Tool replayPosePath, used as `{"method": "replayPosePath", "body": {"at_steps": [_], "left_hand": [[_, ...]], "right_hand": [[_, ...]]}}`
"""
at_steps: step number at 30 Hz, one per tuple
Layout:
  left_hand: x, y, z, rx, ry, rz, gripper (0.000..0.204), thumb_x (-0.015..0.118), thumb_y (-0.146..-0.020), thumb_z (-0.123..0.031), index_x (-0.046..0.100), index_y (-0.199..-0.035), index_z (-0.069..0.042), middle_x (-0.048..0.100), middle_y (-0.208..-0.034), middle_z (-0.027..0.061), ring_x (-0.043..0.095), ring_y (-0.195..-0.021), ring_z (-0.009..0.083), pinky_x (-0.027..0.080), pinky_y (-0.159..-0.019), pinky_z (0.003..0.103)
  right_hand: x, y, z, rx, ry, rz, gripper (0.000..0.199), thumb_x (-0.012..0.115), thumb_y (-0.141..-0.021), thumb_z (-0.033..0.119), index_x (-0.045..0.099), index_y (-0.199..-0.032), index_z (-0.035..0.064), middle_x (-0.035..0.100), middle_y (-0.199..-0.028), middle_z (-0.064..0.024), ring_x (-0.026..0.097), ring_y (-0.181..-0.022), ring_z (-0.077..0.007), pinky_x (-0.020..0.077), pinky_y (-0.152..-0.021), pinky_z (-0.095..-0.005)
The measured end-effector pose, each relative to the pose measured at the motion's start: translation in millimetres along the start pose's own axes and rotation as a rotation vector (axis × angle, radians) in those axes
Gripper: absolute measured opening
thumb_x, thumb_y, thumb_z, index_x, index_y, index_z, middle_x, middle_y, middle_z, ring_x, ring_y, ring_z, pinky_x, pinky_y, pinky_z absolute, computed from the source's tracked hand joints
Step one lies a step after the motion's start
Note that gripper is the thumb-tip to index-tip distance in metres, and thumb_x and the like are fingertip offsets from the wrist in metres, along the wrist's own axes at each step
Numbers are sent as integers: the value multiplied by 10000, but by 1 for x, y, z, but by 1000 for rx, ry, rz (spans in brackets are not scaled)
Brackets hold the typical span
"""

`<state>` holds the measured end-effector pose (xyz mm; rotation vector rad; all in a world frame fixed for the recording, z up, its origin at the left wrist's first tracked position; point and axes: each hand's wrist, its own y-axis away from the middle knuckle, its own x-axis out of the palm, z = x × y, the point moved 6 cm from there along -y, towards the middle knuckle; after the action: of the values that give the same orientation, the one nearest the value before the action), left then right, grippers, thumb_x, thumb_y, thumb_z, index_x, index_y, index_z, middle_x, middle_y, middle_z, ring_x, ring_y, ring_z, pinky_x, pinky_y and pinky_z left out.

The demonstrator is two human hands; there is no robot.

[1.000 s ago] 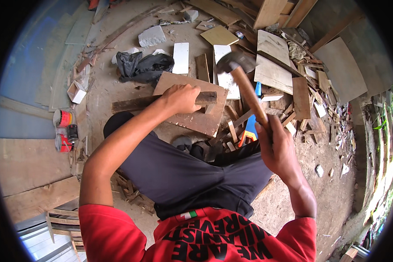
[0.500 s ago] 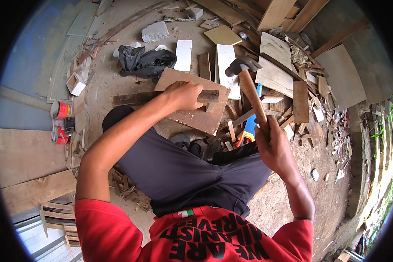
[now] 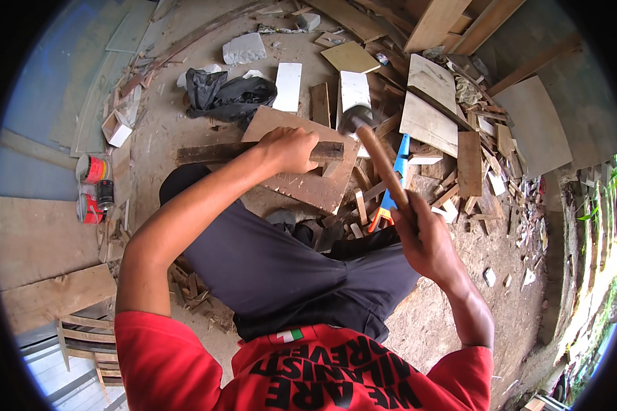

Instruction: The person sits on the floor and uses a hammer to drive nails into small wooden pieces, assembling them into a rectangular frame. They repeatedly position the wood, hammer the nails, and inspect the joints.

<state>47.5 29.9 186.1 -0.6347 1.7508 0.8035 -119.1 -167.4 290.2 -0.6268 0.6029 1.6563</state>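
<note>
- The right hand point(image 3: 421, 236) is closed round the lower end of a hammer point(image 3: 380, 168), whose wooden handle slants up and away to a dark metal head, blurred, above the far edge of the work.
- The left hand point(image 3: 291, 149) is curled over a dark wooden strip point(image 3: 216, 153) that lies across a flat brown board point(image 3: 308, 181), pressing it down; the fingers wrap the strip's near side.
- The board and strip lie on the dirt ground point(image 3: 164, 130) just in front of the person's knees, with offcuts of wood point(image 3: 452, 147) scattered to the right.
- The hammer looks head-heavy and stiff; held low on the handle it probably swings with force but less control, and the smooth wood could slip in a loose grip.
- The board looks thin, light and rigid, likely to skid or bounce on the loose ground unless pinned, as the left hand does now.
- The strip seems rough and firm, easy to hold from above.
- The right forearm comes up from the lower right, wrist cocked; the left arm reaches forward, nearly straight, elbow low.
- A blue-handled tool point(image 3: 397, 164) lies just behind the hammer handle; red tins point(image 3: 89, 188) stand well apart at the left.
</note>
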Motion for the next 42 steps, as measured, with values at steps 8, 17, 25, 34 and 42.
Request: {"method": "replayPosePath", "body": {"at_steps": [8,17,25,34,42], "left_hand": [[-3,2,-5,22,-4,-5,432,757,-765,-301,634,-1013,31,685,-927,279,676,-906,447,554,-784,508],[-3,-2,-7,3,46,34,460,753,-762,-312,634,-1057,20,691,-933,259,680,-912,428,551,-796,506],[0,3,-5,-18,35,5,417,748,-762,-302,615,-991,21,688,-945,252,676,-906,433,546,-797,507],[2,2,-4,19,-1,-41,418,750,-763,-301,610,-990,21,688,-938,248,672,-908,433,543,-796,505],[-2,7,-5,-33,14,23,458,756,-763,-322,622,-1030,24,686,-918,258,675,-904,428,547,-805,496]], "right_hand": [[5,-6,-12,84,5,42,242,468,-1037,214,462,-950,-12,573,-636,-253,602,-625,-490,427,-524,-459],[12,-3,-20,33,-18,-84,339,443,-1054,275,510,-961,-44,466,-577,-90,450,-525,-168,355,-484,-378],[0,-5,-17,113,-41,-55,276,470,-1040,228,474,-945,-32,552,-600,-247,585,-598,-465,407,-515,-454],[17,0,-22,118,38,37,274,519,-1013,217,439,-923,-29,569,-641,-302,571,-715,-531,417,-557,-543],[-9,-7,-2,54,-49,-55,324,460,-1042,274,487,-954,-37,558,-618,-209,559,-562,-314,410,-509,-434]]}}
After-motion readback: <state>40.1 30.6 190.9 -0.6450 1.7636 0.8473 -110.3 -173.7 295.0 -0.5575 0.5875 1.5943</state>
